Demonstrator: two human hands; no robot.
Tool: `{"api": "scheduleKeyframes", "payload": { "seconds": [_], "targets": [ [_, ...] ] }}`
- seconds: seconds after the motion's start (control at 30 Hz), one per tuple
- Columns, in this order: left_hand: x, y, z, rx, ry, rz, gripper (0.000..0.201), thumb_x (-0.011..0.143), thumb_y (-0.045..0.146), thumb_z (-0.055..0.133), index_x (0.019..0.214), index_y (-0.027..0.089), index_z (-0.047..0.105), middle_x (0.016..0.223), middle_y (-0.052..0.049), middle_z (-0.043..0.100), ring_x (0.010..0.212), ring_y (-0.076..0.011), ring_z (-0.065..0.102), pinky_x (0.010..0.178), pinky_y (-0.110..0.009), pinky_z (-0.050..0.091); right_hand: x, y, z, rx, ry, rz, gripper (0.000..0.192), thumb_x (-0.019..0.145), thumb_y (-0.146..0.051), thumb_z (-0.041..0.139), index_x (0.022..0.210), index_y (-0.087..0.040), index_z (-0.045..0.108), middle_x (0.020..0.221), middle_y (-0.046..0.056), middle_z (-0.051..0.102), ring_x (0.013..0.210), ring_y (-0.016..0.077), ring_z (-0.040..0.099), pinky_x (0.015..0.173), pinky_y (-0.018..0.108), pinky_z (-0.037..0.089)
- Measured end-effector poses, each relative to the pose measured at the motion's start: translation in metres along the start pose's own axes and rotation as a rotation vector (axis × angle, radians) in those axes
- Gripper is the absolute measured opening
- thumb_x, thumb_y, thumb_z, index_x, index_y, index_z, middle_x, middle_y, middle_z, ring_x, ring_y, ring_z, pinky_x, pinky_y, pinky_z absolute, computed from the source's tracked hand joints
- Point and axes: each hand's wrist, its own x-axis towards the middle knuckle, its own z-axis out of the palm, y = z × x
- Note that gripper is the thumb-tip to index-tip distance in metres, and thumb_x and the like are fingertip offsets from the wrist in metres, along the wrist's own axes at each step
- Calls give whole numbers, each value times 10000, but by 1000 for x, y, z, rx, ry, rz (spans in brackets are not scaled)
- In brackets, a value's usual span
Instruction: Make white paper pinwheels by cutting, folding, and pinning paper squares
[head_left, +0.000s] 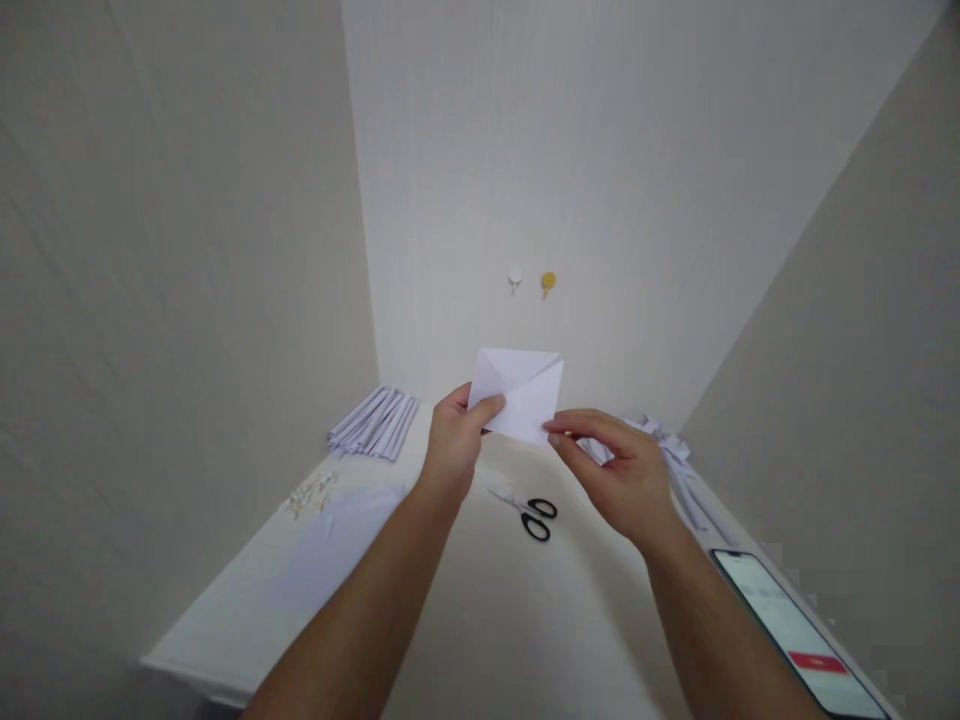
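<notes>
A small white envelope [523,392] with diagonal fold lines is held up above the table, toward the back wall. My left hand [459,430] grips its left side, thumb lying across the front and fingers behind. At its lower right corner, my right hand [619,465] pinches the paper between thumb and fingertips. Scissors [534,515] with black handles lie on the table below the envelope, between my forearms, blades pointing to the back left.
Folded white paper strips [375,423] are stacked at the back left, near a small pile of pale bits [311,492] and white sheets [330,545]. Paper strips [686,480] and a lit phone [795,625] lie along the right edge. Two hooks, white [514,278] and yellow [549,281], are on the wall.
</notes>
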Motion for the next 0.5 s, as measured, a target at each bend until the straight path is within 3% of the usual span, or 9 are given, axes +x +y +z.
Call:
{"api": "scheduleKeyframes", "payload": {
  "seconds": [0.1,0.17,0.33,0.5],
  "targets": [
    [-6,33,24,-24,-73,103,275,650,282,833,888,159,772,773,-35,743,683,-192,657,659,-301,510,19,-30,-25,13,3,-68,103,906,-217,719,937,-266,804,942,13,808,860,179,736,821,312,580],
    [-12,43,33,-21,-107,187,235,685,280,826,888,171,775,765,-27,733,668,-184,643,631,-289,498,22,-40,-38,1,11,-55,98,901,-224,736,929,-283,808,937,5,811,865,187,741,813,318,580],
    [-21,48,31,38,-153,205,237,731,343,838,905,192,782,746,-30,719,630,-182,625,572,-279,488,15,-39,-52,84,61,40,136,869,-210,783,953,-313,812,942,0,809,826,186,744,725,290,584],
    [-21,56,31,255,-192,230,166,744,314,822,856,194,804,682,-31,706,579,-167,600,510,-249,459,12,-34,-51,186,57,-20,218,837,-97,749,886,-301,811,928,15,810,844,202,751,764,316,602]
  ]
}}
